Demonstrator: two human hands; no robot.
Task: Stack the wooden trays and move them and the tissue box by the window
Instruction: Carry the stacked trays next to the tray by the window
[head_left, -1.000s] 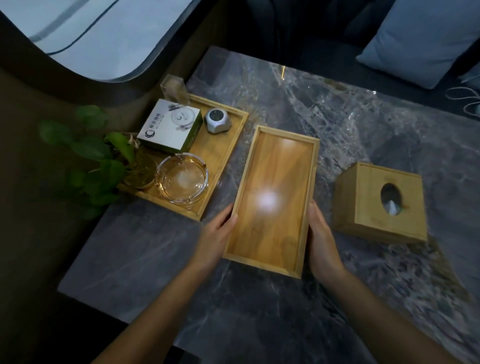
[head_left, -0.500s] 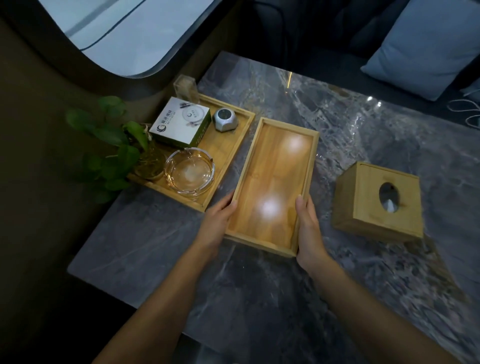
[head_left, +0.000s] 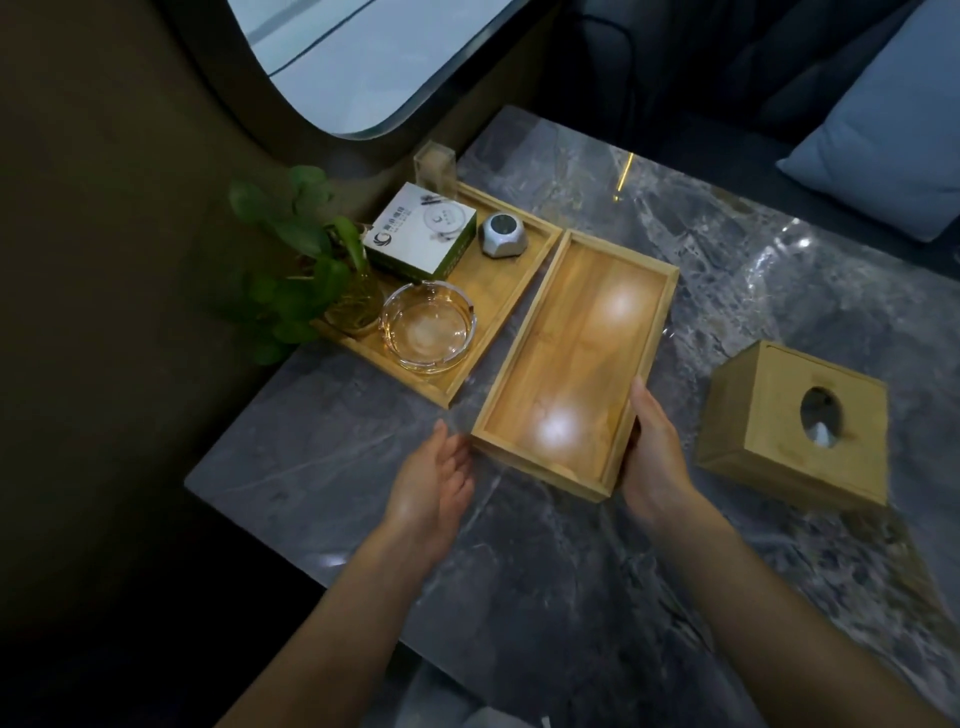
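Note:
An empty wooden tray (head_left: 576, 358) lies on the grey marble table (head_left: 545, 571), its long side almost touching a second wooden tray (head_left: 498, 291) that carries things. My right hand (head_left: 652, 447) rests against the empty tray's right rim near its front corner. My left hand (head_left: 434, 483) is open with the palm up, just off the tray's front left corner and not touching it. A wooden tissue box (head_left: 795, 426) with an oval hole stands to the right, apart from both hands. The window (head_left: 353, 57) is at the upper left.
The loaded tray holds a glass ashtray (head_left: 427, 332), a white and green carton (head_left: 421, 231), a small silver clock (head_left: 501, 235) and a clear holder (head_left: 435, 165). A potted plant (head_left: 306, 260) stands at its left. A blue cushion (head_left: 878, 135) lies beyond the table.
The empty tray has slid forward and left, closer to the loaded tray. My left hand has come off its left rim and turned palm up; my right hand stays on the right rim.

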